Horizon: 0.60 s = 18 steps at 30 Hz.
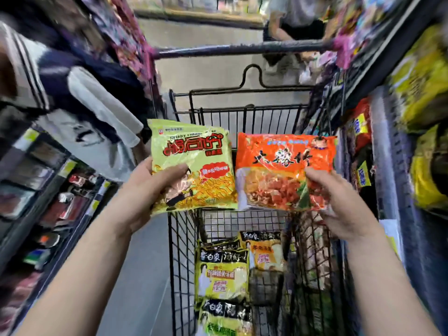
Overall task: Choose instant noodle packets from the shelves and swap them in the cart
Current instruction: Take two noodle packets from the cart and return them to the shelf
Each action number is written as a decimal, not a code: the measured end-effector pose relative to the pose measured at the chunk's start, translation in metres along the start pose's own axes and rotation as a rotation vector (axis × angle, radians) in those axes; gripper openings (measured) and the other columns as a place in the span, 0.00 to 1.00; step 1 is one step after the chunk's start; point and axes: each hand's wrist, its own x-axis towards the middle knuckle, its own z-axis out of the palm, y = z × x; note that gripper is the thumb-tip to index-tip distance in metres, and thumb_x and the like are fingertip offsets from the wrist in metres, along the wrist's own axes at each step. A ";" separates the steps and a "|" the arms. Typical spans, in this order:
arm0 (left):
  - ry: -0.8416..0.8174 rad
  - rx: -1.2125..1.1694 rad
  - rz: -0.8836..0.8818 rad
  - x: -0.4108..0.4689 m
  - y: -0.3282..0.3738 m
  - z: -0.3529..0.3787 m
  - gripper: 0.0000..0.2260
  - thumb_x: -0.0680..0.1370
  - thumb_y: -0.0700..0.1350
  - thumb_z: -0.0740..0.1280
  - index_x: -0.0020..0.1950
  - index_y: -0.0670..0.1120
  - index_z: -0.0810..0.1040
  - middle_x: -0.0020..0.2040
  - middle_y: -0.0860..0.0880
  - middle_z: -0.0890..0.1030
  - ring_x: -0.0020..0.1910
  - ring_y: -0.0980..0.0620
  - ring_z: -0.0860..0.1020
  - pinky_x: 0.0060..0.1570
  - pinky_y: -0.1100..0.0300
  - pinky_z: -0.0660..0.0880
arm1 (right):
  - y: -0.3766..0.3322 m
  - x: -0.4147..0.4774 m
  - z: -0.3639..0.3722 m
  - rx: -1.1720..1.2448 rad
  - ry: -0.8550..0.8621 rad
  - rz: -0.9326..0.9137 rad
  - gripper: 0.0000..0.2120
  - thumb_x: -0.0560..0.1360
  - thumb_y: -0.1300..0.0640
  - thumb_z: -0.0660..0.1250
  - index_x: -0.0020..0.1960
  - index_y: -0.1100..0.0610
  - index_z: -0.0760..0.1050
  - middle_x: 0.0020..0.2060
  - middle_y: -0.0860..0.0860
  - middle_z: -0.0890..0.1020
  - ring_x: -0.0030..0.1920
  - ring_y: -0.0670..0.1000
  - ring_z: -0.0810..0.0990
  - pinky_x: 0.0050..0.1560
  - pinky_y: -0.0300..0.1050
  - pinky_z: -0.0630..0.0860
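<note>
My left hand (148, 187) grips a light green noodle packet (194, 154) by its lower left corner, thumb on the front. My right hand (339, 200) holds an orange noodle packet (278, 170) by its right edge. Both packets are held upright side by side above the black wire cart (181, 251). Down in the cart lie several packets: a yellow-green and black one (221, 275), an orange and black one (265, 251) behind it, and another green one (225, 318) nearest me.
Shelves of packaged goods line both sides of the narrow aisle, with yellow bags (421, 88) at the right. A person in a white and dark top (80, 105) stands at the left. Another person (293, 23) is far ahead past the cart.
</note>
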 end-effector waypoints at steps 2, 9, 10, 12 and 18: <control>-0.011 0.014 0.024 -0.015 0.020 0.001 0.35 0.57 0.57 0.83 0.59 0.46 0.78 0.53 0.41 0.87 0.46 0.43 0.87 0.44 0.47 0.84 | -0.019 -0.023 0.004 0.062 -0.011 -0.065 0.42 0.61 0.47 0.81 0.69 0.61 0.73 0.52 0.54 0.87 0.49 0.52 0.87 0.49 0.50 0.84; -0.071 0.046 0.147 -0.046 0.062 0.008 0.17 0.69 0.44 0.77 0.56 0.50 0.80 0.49 0.45 0.88 0.46 0.40 0.84 0.50 0.36 0.80 | -0.057 -0.098 0.011 0.104 0.033 -0.190 0.25 0.70 0.55 0.71 0.64 0.64 0.77 0.47 0.55 0.88 0.43 0.51 0.87 0.42 0.45 0.84; -0.103 0.045 0.163 -0.049 0.066 0.010 0.16 0.70 0.44 0.75 0.56 0.49 0.79 0.49 0.46 0.88 0.45 0.44 0.86 0.46 0.47 0.83 | -0.060 -0.110 0.011 0.103 0.057 -0.201 0.25 0.69 0.55 0.71 0.65 0.63 0.77 0.47 0.55 0.88 0.43 0.51 0.88 0.41 0.45 0.84; -0.168 0.049 0.187 -0.056 0.074 0.014 0.19 0.69 0.47 0.78 0.57 0.47 0.79 0.49 0.47 0.88 0.45 0.46 0.87 0.41 0.57 0.83 | -0.066 -0.134 0.011 0.072 0.120 -0.233 0.27 0.67 0.53 0.73 0.64 0.61 0.78 0.50 0.56 0.88 0.44 0.52 0.88 0.43 0.47 0.84; -0.337 0.060 0.224 -0.066 0.092 0.030 0.37 0.50 0.61 0.85 0.56 0.51 0.80 0.50 0.46 0.88 0.45 0.46 0.87 0.44 0.53 0.83 | -0.070 -0.217 0.018 0.040 0.330 -0.349 0.27 0.65 0.50 0.73 0.63 0.59 0.79 0.51 0.55 0.88 0.48 0.51 0.88 0.46 0.46 0.85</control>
